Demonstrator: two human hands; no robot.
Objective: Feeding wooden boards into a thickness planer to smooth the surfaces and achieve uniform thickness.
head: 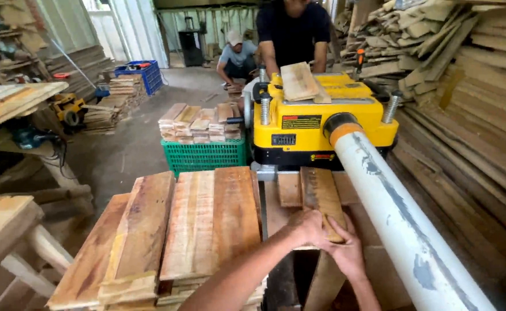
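Both hands press on a short board lying on the table in front of the yellow planer: left hand and right hand close together, gripping its near end. Fingers could be drawn toward the planer's mouth if they follow the board in.

Item: wooden board | Look: narrow, reddish-brown, rough-sawn face with paler streaks | Pose: lying flat, long axis pointing into the yellow planer | Location: on the planer's infeed surface, far end at the machine mouth, near end under both hands | Neighbour: a shorter board lies just beside it, on its left
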